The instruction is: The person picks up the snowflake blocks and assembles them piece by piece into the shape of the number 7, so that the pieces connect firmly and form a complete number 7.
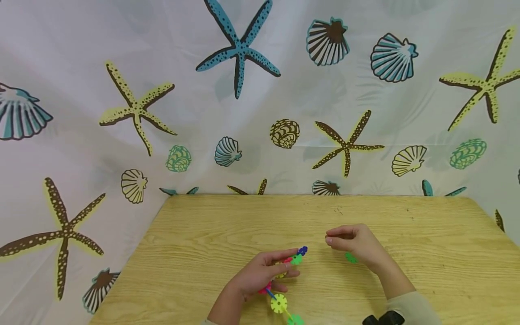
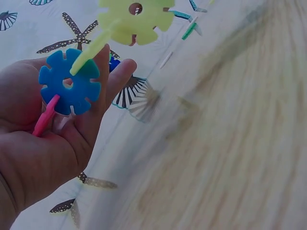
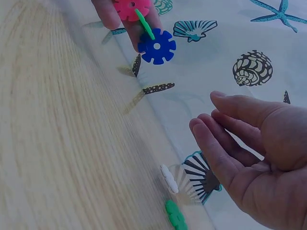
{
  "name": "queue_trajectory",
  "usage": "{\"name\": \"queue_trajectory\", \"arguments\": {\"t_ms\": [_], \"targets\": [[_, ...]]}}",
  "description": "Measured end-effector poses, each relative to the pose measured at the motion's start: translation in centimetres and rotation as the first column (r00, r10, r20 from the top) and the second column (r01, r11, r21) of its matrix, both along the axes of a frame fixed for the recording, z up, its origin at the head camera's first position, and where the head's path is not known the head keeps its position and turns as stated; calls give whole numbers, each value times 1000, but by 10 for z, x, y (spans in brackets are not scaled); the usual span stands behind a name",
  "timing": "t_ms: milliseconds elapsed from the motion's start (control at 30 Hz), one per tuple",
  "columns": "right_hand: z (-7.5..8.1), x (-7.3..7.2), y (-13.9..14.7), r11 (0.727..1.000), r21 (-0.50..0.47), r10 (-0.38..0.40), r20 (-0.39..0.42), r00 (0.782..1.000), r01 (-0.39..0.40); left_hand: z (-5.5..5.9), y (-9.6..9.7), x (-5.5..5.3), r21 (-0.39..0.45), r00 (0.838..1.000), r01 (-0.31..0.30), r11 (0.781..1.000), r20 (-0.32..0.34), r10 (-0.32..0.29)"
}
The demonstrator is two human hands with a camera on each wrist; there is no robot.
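Note:
My left hand holds a chain of notched plastic discs, slotted edge to edge, between its thumb and fingers. A dark blue disc ends the chain past the fingertips, joined to a green disc and a pink disc. Below the palm hang a blue disc, a yellow disc and another green disc, which the head view's lower edge cuts off. To the right, my right hand hovers over the table, fingers loosely bent and nothing between thumb and fingertips.
A loose green disc lies on the wooden table beside the right hand. Close to it is a white disc, seen in the right wrist view. A cloth printed with starfish and shells hangs behind the table and at its sides.

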State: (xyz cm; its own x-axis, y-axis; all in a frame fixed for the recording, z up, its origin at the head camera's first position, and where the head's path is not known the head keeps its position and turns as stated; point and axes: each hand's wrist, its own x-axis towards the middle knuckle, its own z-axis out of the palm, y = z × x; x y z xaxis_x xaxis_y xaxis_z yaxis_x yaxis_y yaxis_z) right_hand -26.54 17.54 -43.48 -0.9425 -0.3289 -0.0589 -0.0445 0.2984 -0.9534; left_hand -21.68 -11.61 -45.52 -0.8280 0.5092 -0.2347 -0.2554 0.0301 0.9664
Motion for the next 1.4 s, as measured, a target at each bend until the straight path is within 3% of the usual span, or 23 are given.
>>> {"name": "queue_trajectory", "arguments": {"t_ms": [267,500,733,1000,1400], "targets": [[-5,-4,4,999,-15,-47,6,999,47,-2,-1,-1,6,1000,-22,1000,5,22],[-8,-6,-1,991,32,-130,-52,990,132,-4,0,-3,8,1000,-19,1000,13,19],[-14,-5,-9,957,80,-274,-75,959,279,-2,0,-3,28,1000,4,1000,14,-5],[-18,-2,-17,906,198,-363,-94,927,374,0,0,0,39,1000,13,999,14,-14],[-22,-7,-17,891,253,-365,-94,926,377,-4,-2,0,37,999,46,998,8,-47]]}}
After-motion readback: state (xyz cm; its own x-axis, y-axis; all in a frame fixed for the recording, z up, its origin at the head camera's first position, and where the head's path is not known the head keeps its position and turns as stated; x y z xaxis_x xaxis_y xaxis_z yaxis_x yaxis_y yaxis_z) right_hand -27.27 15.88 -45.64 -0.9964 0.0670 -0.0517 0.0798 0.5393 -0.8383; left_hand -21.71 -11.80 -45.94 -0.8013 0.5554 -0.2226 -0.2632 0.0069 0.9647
